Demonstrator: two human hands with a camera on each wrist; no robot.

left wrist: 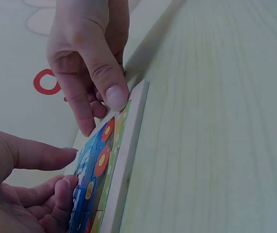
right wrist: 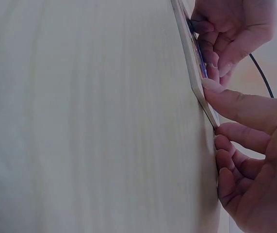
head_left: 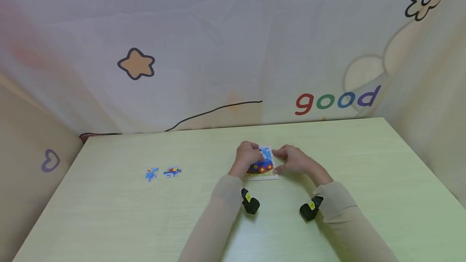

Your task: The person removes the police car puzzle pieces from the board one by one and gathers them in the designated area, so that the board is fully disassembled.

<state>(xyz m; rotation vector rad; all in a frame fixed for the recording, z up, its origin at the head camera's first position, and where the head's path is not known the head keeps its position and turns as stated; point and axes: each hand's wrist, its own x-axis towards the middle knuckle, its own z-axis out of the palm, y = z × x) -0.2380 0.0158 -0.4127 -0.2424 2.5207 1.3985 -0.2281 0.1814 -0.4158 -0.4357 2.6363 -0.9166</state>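
A small picture jigsaw puzzle (head_left: 268,164) with a pale frame lies on the table; a blue vehicle with red-and-yellow wheels shows on it. My left hand (head_left: 248,157) is over its left part, covering some of the picture. In the left wrist view, the left fingers (left wrist: 60,194) bend against the puzzle surface, with the thumb just above them. My right hand (head_left: 296,160) is at the puzzle's right edge. Its thumb (right wrist: 245,104) touches the frame, and its index finger reaches the farther corner. The other right fingers curl loosely beside the table.
Two loose jigsaw pieces, a blue one (head_left: 151,174) and one with red and yellow (head_left: 172,172), lie to the left on the pale wooden table (head_left: 109,213). A printed curtain (head_left: 204,51) hangs behind the table. Black wrist cameras (head_left: 250,202) hang near both cuffs.
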